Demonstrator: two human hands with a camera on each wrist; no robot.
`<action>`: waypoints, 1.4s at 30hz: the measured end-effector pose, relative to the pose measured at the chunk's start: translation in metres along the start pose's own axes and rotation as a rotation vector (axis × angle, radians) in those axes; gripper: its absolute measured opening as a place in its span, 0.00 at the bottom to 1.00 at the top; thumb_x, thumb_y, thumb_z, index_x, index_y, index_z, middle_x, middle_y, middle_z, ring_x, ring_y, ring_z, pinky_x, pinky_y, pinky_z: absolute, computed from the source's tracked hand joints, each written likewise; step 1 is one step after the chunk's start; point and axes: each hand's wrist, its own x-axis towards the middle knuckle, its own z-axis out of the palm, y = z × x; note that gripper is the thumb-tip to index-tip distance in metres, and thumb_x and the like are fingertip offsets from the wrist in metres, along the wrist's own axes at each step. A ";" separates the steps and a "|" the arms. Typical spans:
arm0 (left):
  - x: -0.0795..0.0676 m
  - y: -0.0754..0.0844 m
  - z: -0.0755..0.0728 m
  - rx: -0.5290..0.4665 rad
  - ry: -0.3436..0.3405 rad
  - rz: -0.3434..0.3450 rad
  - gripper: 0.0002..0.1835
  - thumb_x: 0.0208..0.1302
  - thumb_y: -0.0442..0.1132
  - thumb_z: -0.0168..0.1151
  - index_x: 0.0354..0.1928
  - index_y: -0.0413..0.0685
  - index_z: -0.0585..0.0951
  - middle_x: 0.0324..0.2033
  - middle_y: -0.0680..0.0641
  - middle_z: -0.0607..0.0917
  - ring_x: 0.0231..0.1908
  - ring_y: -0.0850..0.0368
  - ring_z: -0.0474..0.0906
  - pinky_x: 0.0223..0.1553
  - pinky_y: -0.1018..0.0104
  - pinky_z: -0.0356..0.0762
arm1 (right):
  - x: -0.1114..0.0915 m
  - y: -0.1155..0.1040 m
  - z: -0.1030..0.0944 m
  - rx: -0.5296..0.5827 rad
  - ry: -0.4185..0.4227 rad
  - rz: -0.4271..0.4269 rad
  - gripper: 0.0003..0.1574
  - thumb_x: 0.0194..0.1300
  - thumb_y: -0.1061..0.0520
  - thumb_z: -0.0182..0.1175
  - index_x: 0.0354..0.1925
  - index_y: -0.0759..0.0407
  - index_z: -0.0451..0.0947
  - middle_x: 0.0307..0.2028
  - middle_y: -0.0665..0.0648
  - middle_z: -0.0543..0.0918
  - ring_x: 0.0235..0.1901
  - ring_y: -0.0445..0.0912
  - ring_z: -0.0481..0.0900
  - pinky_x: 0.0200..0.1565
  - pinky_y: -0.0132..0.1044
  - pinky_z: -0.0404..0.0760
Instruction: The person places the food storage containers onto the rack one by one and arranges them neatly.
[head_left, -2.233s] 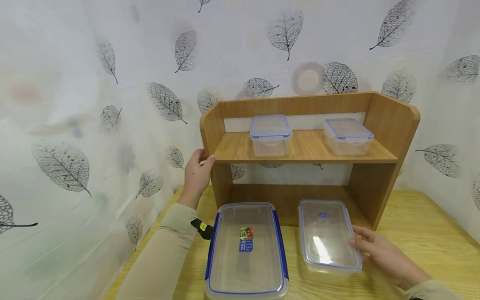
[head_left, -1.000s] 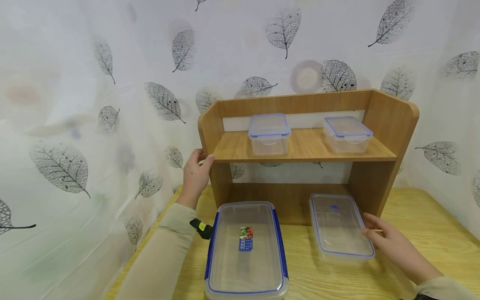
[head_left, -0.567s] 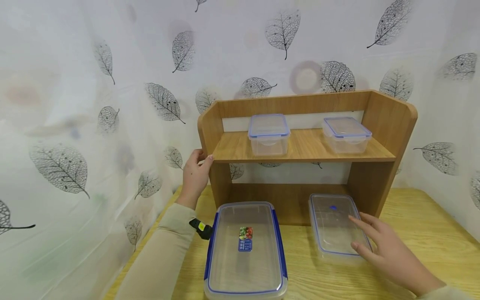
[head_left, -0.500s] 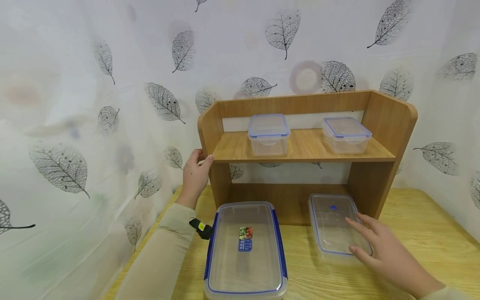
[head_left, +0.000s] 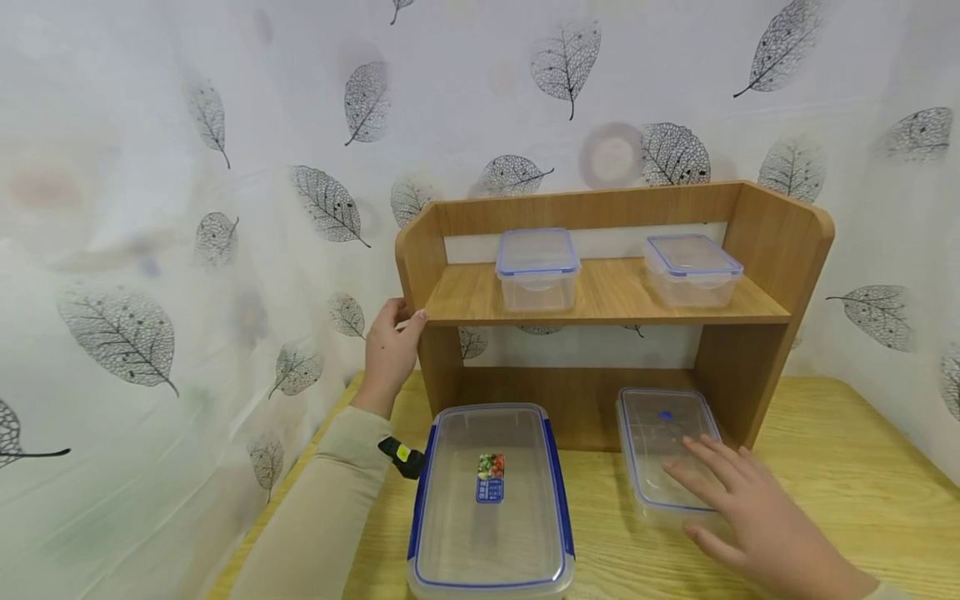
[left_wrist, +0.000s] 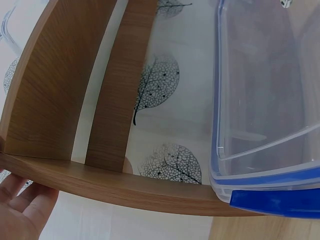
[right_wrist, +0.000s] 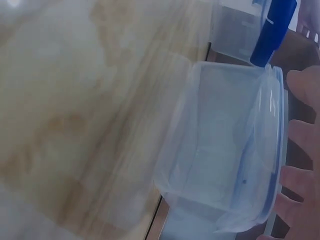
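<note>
The right hand (head_left: 765,525), fingers spread over the clear blue-rimmed rectangular plastic box (head_left: 651,454) jutting near right from the brown wooden shelf (head_left: 611,290), could bump it askew; the left hand (head_left: 392,354), gripping the left edge, might jolt it.

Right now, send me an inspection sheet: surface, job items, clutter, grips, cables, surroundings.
Surface: yellow wood-grain table.
Job items: large clear box with blue side clips and, to its right, medium blue-rimmed box, both lidded, at the front of wooden shelf; left small box and right small box, lidded, on its upper board.
Clutter: nothing seen.
Grips: left grip holds the shelf's left side; right grip, fingers spread, over the medium box, contact unclear.
Cables: nothing seen.
Surroundings: pale leaf-print covering behind and at left.
</note>
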 end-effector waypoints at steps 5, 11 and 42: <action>-0.001 -0.001 0.001 0.002 -0.003 -0.010 0.23 0.75 0.54 0.55 0.65 0.51 0.75 0.60 0.42 0.79 0.59 0.42 0.77 0.58 0.46 0.78 | -0.001 -0.005 0.002 -0.029 -0.008 -0.052 0.47 0.56 0.37 0.71 0.71 0.46 0.72 0.70 0.64 0.69 0.70 0.59 0.62 0.75 0.39 0.33; 0.000 -0.002 0.001 0.000 0.001 -0.005 0.23 0.75 0.54 0.55 0.65 0.51 0.75 0.59 0.42 0.79 0.58 0.42 0.77 0.58 0.45 0.78 | 0.000 -0.009 0.006 -0.061 -0.022 -0.116 0.42 0.66 0.28 0.58 0.71 0.43 0.71 0.68 0.63 0.72 0.63 0.62 0.69 0.74 0.34 0.32; 0.001 -0.001 0.000 -0.001 -0.002 -0.001 0.23 0.75 0.54 0.55 0.64 0.52 0.75 0.60 0.42 0.79 0.58 0.42 0.78 0.57 0.46 0.79 | 0.012 0.001 0.005 -0.081 0.018 -0.068 0.42 0.81 0.39 0.18 0.68 0.42 0.75 0.58 0.60 0.78 0.59 0.62 0.74 0.58 0.62 0.76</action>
